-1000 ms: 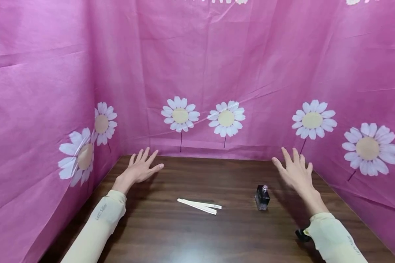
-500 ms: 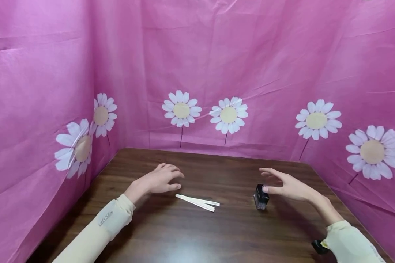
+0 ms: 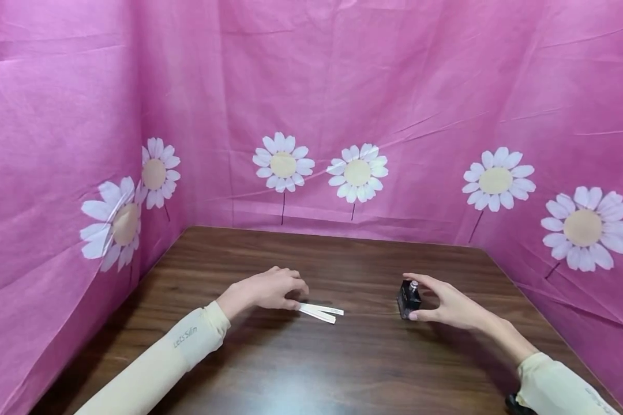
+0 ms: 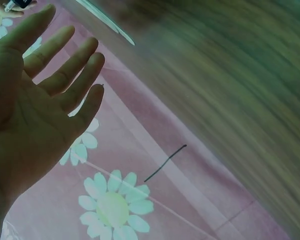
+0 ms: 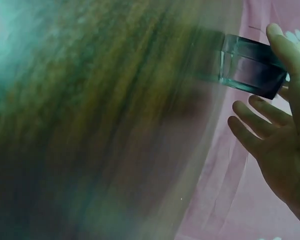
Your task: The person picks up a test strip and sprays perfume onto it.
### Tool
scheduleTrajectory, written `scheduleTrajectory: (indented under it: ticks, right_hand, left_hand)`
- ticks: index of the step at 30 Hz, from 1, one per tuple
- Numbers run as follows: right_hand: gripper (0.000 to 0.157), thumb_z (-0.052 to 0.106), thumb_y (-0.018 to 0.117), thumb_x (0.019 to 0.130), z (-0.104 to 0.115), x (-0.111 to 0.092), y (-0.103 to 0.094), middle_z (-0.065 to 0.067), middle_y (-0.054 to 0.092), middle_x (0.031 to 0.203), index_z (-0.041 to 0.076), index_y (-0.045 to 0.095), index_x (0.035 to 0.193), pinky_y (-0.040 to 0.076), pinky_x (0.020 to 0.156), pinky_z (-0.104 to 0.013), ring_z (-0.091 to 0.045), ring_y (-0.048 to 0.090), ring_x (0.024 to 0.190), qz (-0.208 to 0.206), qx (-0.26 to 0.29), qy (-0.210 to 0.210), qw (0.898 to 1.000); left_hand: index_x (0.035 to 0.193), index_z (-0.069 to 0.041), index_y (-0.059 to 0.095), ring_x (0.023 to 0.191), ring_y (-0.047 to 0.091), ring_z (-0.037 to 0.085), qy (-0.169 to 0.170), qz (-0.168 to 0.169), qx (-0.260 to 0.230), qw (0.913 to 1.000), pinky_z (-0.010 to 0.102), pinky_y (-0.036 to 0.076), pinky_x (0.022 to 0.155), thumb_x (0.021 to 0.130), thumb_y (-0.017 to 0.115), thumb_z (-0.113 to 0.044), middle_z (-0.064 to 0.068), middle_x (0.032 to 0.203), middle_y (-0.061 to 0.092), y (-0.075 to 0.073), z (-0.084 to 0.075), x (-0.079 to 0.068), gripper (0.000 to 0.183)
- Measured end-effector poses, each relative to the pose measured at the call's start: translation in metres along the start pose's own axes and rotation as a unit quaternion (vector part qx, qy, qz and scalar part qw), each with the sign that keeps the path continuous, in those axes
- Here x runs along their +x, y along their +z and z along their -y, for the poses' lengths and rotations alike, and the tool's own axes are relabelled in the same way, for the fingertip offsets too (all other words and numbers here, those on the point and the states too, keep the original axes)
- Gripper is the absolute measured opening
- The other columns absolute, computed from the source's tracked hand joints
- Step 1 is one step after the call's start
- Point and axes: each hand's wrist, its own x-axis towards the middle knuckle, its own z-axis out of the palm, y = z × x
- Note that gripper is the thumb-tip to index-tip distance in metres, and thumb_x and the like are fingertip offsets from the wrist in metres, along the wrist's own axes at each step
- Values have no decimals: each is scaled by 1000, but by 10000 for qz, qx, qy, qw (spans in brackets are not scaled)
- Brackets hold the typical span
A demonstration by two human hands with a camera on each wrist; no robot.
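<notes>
Two white paper strips (image 3: pixel 319 312) lie on the table, overlapping at their left end, which my left hand (image 3: pixel 270 289) partly covers from above. In the left wrist view the left hand (image 4: pixel 55 85) has extended, slightly bent fingers and holds nothing; the strips (image 4: pixel 110 24) lie beyond the fingertips. A dark glass perfume bottle (image 3: pixel 408 301) with an uncovered spray nozzle stands upright. Around its right side my right hand (image 3: pixel 446 302) spreads thumb and fingers. In the right wrist view the right hand (image 5: pixel 285 135) is loosely spread beside the bottle (image 5: pixel 255 65); contact cannot be told.
The brown wood-grain table (image 3: pixel 311 369) is bordered by pink cloth (image 3: pixel 420 86) with printed daisies at the back and both sides. Beneath the right sleeve (image 3: pixel 550 377) a small black object (image 3: pixel 516 405) shows at the lower edge.
From raised and spread at the sides, both hands have come inward and down: the left over the strips' left end, the right to the perfume bottle. Strips and bottle stay on the table.
</notes>
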Motion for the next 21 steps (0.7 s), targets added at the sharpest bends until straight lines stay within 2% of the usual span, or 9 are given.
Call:
scheduleTrajectory:
  ticks: [3,9,15,21]
  right_hand:
    - [83,37,87,81,-1,3,4,-7,60,137,17,47,151,51,92,-47,-18,63,111,10,117,-42,9999]
    - [83,22,89,80,-8,5,10,-9,63,121,13,46,150,57,81,-35,-21,68,98,127,1072,85,9941]
    - [85,25,88,81,-15,-1,14,-4,66,117,17,43,152,55,86,-31,-19,68,102,191,941,85,9953]
    - [82,30,88,81,-15,4,12,6,70,109,20,45,151,52,90,-30,-14,67,100,123,545,-27,9984]
  left_hand:
    - [110,-18,72,92,52,13,-33,91,5,10000,40,41,88,92,76,-33,1,100,61,2,-1,4,23]
    - [94,-24,72,87,52,6,-210,256,132,9994,34,40,82,88,79,-38,-9,95,60,9,-7,12,17]
    - [87,-26,70,73,53,-5,-216,421,-10,9989,27,44,75,85,82,-31,-16,84,59,17,-10,22,13]
    - [83,-28,68,67,55,-4,-429,581,-284,9970,22,46,65,87,80,-25,-20,74,58,16,-7,25,13]
